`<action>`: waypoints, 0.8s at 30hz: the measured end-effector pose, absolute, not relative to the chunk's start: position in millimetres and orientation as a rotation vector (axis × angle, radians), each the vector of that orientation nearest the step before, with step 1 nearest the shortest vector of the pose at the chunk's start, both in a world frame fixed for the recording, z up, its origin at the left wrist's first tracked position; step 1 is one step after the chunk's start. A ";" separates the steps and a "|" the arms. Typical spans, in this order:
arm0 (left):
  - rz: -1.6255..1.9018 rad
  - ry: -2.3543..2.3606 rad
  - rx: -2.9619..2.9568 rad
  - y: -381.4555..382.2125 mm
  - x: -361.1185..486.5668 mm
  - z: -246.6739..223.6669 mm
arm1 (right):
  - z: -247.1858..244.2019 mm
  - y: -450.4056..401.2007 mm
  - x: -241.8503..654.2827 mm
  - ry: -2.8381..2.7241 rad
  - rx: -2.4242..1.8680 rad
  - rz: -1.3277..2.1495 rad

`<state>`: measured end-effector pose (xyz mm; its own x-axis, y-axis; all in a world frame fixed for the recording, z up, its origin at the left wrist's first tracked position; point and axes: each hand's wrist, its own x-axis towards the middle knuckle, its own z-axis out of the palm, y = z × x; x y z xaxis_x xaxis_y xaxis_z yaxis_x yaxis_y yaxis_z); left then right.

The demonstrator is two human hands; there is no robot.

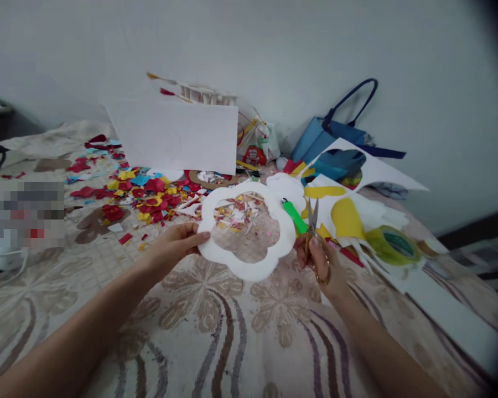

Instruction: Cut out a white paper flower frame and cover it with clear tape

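Note:
A white flower-shaped paper ring [249, 271] with a large cut-out centre is held up over the patterned cloth. At its left edge, my left hand [185, 240] pinches it between thumb and fingers. On the other side, my right hand [321, 262] is closed around the handles of a pair of scissors [313, 215], whose blades point upward and stand slightly apart. The fingers of that hand are close to the ring's right edge; whether they touch it is unclear. A bright green cutter [294, 216] lies just left of the blades.
Red, yellow and blue paper scraps [153, 199] spread behind and left of the ring. A white sheet [178, 138] stands upright at the back. Farther right are a blue bag [309, 138], white and yellow paper offcuts, and a yellow tape roll [392, 245].

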<state>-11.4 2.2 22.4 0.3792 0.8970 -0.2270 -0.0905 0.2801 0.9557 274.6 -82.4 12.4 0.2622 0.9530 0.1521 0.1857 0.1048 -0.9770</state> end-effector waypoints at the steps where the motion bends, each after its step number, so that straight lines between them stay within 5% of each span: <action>1: 0.816 0.945 1.083 2.9 -12.4 23.2 | 14.4 -82.8 279.3 -1.230 -1.377 0.796; 9: 0.752 0.983 1.194 5.8 -16.9 17.8 | 40.6 -91.8 302.9 -1.817 -1.879 0.248; 24: 0.831 0.922 1.046 8.4 -11.5 9.2 | 36.3 -93.0 292.4 -1.891 -2.076 0.046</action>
